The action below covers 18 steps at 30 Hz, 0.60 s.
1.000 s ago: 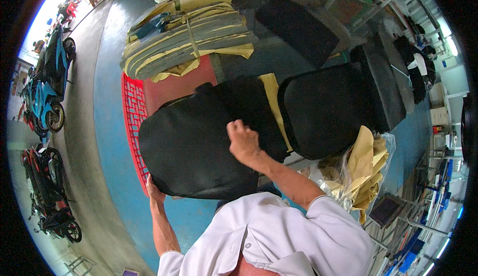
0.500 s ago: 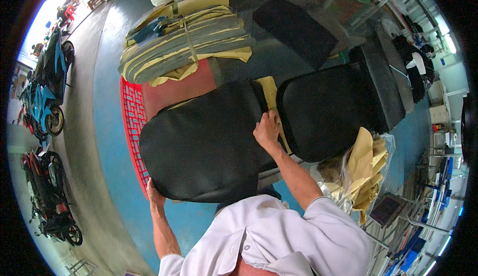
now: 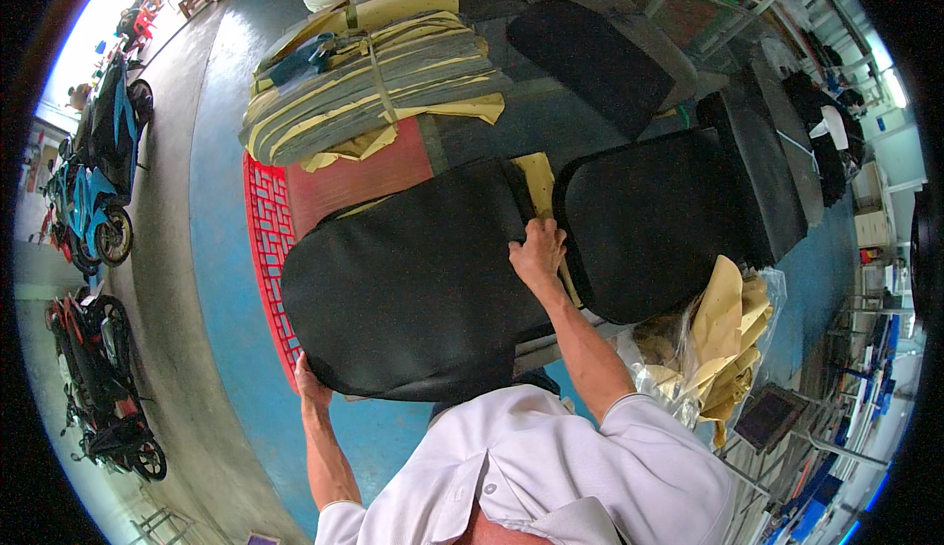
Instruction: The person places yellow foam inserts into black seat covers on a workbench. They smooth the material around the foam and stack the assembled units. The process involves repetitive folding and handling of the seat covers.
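A large black sheet (image 3: 413, 279), rounded at its left end and leather-like, lies in front of me on top of a stack of similar pieces. At its lower left edge, my left hand (image 3: 313, 388) grips the rim, some fingers hidden beneath. My right hand (image 3: 539, 252) is closed on the right edge of the black sheet, knuckles up, fingertips partly hidden. Just beyond that hand, a strip of yellow paper (image 3: 536, 183) shows between this stack and a second pile of black pieces (image 3: 649, 220) on the right.
A red plastic basket (image 3: 267, 240) borders the sheet on the left. Behind lies a tied bundle of grey and yellow sheets (image 3: 374, 83); another black piece (image 3: 590, 58) lies far right of it. Crumpled yellow paper (image 3: 723, 338) in clear plastic sits at right. Motorbikes (image 3: 103, 201) stand far left.
The whole view has shifted slightly to the right. Both hands keep their places on the black sheet, and the right hand's fingers have changed their bend a little.
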{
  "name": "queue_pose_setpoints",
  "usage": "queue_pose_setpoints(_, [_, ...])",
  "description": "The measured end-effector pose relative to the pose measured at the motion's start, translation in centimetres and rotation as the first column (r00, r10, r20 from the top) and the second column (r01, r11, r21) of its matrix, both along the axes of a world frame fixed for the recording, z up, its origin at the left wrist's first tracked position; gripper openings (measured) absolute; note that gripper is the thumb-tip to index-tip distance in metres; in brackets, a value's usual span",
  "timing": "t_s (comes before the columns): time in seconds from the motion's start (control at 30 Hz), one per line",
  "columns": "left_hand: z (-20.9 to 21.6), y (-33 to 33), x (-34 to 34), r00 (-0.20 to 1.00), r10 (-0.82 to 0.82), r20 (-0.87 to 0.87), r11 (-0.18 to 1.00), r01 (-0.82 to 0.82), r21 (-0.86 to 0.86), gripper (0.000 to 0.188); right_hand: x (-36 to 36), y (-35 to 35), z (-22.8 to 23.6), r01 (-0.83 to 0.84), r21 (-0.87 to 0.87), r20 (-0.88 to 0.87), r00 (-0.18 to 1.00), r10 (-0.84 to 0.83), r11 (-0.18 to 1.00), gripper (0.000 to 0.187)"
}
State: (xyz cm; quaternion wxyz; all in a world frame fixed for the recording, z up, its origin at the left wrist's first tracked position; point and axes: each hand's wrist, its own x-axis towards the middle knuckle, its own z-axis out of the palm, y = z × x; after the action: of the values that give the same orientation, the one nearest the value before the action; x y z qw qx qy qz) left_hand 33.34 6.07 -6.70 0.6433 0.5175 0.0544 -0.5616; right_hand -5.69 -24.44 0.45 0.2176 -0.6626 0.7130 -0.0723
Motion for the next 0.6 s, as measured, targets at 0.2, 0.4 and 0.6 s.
queue_pose_setpoints(0.2, [0.7, -0.2, -0.4, 1.0, 0.006, 0.031, 1.0, -0.007, 0.009, 0.045, 0.7, 1.5, 0.6, -0.12, -0.248, 0.006, 0.992, 0.125, 0.961, 0.045])
queue_pose_setpoints(0.4, [1.5, -1.1, -1.1, 1.0, 0.021, 0.001, 1.0, -0.021, -0.008, 0.043, -0.2, 0.2, -0.1, 0.056, -0.029, 0.178, 0.983, -0.05, 0.998, 0.038])
queue_pose_setpoints(0.6, [0.3, 0.0, -0.1, 1.0, 0.016, 0.01, 0.999, -0.016, -0.039, 0.041, 2.8, 3.0, 5.7, -0.407, -0.21, 0.217, 0.867, 0.448, 0.889, 0.025])
